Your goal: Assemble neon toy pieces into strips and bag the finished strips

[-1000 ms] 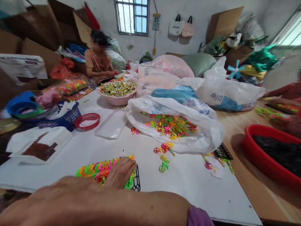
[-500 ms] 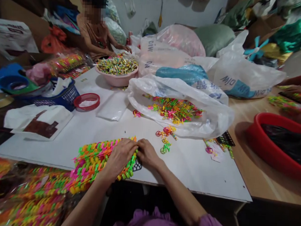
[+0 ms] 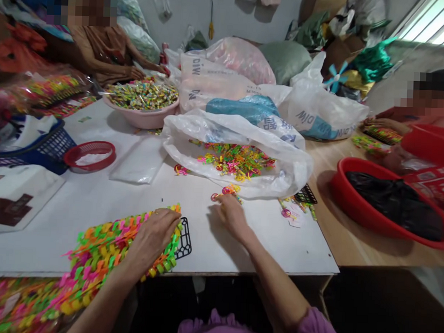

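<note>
Rows of small neon plastic pieces [image 3: 102,250] lie at the table's front left, set on a black plastic grid [image 3: 184,239] whose end sticks out at the right. My left hand [image 3: 152,234] rests over the right end of these rows, fingers bent together at their edge; what they grip is too small to make out. Farther right, my right hand [image 3: 232,213] reaches to a few loose colourful pieces [image 3: 233,189], fingertips at a pink one, its grip unclear. Just behind, an open white plastic bag [image 3: 294,176] holds a heap of similar pieces [image 3: 240,160].
A pink basin [image 3: 147,116] of small pieces stands at the back left, with a person's hands at it. Left are a red basket [image 3: 111,153] and a blue basket [image 3: 55,143]. A red tub [image 3: 339,190] and another person are right.
My right hand has left the rows beside my left hand and moved to the loose pieces. More of the black grid shows. The camera view has turned right.
</note>
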`<state>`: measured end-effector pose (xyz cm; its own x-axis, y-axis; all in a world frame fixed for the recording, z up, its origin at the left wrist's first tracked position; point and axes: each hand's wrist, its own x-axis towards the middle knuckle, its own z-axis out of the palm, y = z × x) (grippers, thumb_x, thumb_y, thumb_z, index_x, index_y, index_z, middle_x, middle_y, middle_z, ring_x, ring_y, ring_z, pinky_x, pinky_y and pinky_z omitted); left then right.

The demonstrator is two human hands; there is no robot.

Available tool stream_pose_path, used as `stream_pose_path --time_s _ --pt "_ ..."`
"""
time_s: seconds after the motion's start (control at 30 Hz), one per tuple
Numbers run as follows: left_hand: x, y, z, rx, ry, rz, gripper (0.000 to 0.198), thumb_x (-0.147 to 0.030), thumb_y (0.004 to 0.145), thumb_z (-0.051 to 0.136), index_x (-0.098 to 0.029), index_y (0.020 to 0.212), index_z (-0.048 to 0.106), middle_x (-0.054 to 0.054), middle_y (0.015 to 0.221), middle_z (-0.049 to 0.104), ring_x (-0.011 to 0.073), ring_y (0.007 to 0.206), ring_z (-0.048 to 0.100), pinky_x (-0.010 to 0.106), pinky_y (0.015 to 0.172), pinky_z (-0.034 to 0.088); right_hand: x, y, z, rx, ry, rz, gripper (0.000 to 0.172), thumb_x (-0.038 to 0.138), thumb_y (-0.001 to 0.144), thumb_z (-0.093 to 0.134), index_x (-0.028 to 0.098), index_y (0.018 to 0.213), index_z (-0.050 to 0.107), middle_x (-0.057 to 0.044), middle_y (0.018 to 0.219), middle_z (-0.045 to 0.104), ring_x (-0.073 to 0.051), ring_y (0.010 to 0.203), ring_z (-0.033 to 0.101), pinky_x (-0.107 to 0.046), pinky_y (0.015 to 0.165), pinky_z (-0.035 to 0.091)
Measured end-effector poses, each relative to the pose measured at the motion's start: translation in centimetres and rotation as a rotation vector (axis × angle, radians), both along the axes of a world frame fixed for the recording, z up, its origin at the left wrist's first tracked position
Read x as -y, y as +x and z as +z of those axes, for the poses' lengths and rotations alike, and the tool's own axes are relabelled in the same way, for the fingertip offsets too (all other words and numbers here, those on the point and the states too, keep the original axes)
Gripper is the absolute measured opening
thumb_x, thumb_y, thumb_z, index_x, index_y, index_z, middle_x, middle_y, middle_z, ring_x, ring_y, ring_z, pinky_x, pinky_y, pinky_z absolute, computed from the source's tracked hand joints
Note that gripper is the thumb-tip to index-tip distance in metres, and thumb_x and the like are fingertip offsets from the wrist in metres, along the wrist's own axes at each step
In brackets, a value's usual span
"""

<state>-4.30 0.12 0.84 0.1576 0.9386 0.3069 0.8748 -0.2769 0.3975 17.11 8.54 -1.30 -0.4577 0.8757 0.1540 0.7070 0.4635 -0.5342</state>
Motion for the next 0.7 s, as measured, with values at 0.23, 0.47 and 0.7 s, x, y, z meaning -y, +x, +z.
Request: stream_pose_path --time_s 0.23,0.47,0.7 --pt "-1.6 -1.1 -0.5 -0.016 0.022 -0.033 0.025 -0.032 0.089 0.037 -0.020 0.086 0.059 0.005 0.086 0.065 0.0188 0.084 0.059 0.033 0.079 0.045 -4.1 4.1 0.4 0.383 -0.104 -0.372 0.022 0.034 0.084 0.049 0.015 0.088 0.060 -0.010 0.091 0.062 -0.018 0.083 0.057 -0.025 0.065 0.037" --pt "-2.4 -1.0 -0.1 -0.094 0.009 0.012 0.025 -0.030 0.091 0.036 -0.017 0.090 0.058 0.006 0.088 0.063 0.0188 0.086 0.057 0.032 0.083 0.043 -1.8 0.4 0.5 -0.189 -0.203 -0.234 0.016 0.027 0.072 0.057 0.019 0.086 0.057 0.002 0.072 0.059 -0.011 0.061 0.050 -0.021 0.058 0.035" --pt "1.3 0.2 1.9 -0.111 0.121 0.141 0.024 -0.024 0.089 0.040 -0.017 0.102 0.059 0.007 0.099 0.062 0.0195 0.096 0.055 0.035 0.088 0.042 2.6 -2.6 0.1 -0.544 -0.560 0.010 0.013 0.029 0.072 0.055 0.016 0.072 0.054 0.006 0.053 0.042 -0.008 0.049 0.040 -0.019 0.049 0.031"
